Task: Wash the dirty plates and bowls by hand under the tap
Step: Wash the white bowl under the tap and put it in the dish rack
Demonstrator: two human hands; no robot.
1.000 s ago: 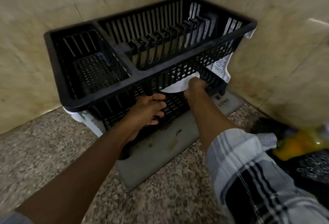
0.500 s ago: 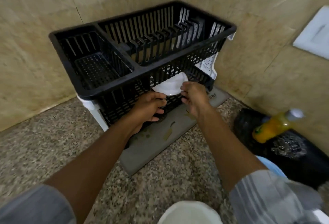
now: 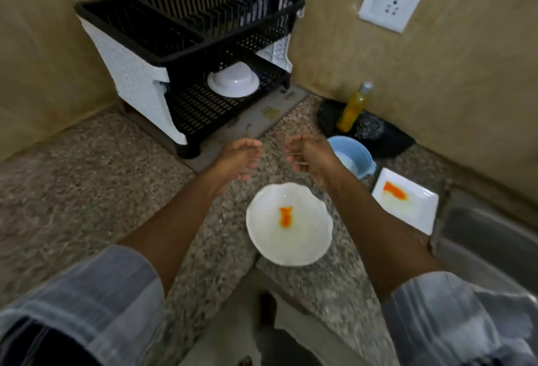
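A: Hands first. The left hand [image 3: 240,159] and right hand [image 3: 308,156] hang over the counter [image 3: 87,176] with nothing in them, fingers loosely curled and relaxed, just beyond the round plate [image 3: 289,224].

B: So that plate is the next thing to wash?

A: I'd judge so. It lies flat on the counter between the forearms, with an orange smear at its middle. To do it well, take it by the scalloped rim with both hands, keep it level so the smear stays put, and carry it right to the sink [image 3: 492,252]. The tap is not in view.

B: What's the count?

A: Two dirty plates: the round one and a square plate [image 3: 406,201] with an orange streak, lying beside the sink edge. One white bowl [image 3: 233,80] sits upside down on the lower shelf of the black dish rack [image 3: 192,33]; it looks done. One blue bowl [image 3: 353,156] is near the right hand, something pale inside. One yellow soap bottle [image 3: 353,108] stands on a dark mat.

B: Any risk?

A: Wet rims slip; grip firmly before lifting.
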